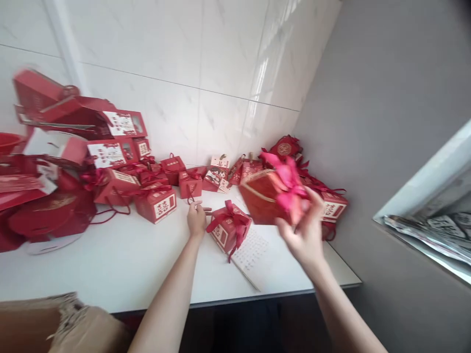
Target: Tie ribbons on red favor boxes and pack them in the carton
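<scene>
My right hand (pixel 303 230) is closed on a red gift box (pixel 259 198) with a bright pink ribbon bow, held tilted above the table and blurred by motion. My left hand (pixel 197 219) is low over the table, its fingers stretched out and partly hidden, with nothing visible in it. Just right of those fingers, a ribbon-tied red gift box (pixel 230 226) rests on a sheet of printed paper (pixel 252 252); whether they touch it I cannot tell. Behind the left hand stands a small red box (pixel 190 182) with a cord handle.
Red gift boxes (pixel 106 122) are piled high at the table's left, and more red boxes (pixel 333 206) crowd the right end. Several stand along the tiled wall (pixel 165 44). A torn cardboard box (pixel 88 328) is at the front left. A grey wall (pixel 386 98) bounds the right.
</scene>
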Motion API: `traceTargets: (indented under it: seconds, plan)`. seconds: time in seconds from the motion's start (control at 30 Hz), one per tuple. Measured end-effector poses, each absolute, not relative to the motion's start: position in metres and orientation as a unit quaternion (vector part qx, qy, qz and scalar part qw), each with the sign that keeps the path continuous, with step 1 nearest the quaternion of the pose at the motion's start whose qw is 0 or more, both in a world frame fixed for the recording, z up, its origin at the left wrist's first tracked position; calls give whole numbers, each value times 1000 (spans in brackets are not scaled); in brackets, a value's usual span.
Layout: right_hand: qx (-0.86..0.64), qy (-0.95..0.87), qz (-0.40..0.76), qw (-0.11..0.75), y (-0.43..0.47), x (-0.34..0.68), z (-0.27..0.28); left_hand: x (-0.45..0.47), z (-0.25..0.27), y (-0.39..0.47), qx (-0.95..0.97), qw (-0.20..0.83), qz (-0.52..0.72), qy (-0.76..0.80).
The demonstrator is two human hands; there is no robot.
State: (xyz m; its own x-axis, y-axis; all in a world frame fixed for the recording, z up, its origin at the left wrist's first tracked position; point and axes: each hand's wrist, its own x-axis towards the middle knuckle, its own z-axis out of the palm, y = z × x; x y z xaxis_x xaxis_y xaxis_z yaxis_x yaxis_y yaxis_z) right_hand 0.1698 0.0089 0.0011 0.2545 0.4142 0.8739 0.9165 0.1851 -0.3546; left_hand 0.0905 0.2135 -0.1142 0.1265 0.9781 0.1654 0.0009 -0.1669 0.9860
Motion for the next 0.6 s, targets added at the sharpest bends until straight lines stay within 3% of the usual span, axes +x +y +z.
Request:
traceTargets:
  seconds: [0.13, 0.27, 0.4, 0.5, 0.6]
  plan:
    - [-690, -397, -410, 445, -99, 239, -35, 92, -115, 215, 573, 484, 496, 439]
    - [-785, -347, -392, 330, -146, 277, -91, 92, -112, 214, 572, 472, 495, 453]
    - [-842, -316, -357, 252, -136, 292, -119, 90, -108, 213, 578, 473, 487, 452]
    - [-848, -288, -368, 249, -114, 277, -101, 89, -107, 211, 584, 469, 483, 453]
    - [-786, -412, -329, 322, -81, 239, -65, 89, -110, 209, 595, 459, 481, 451]
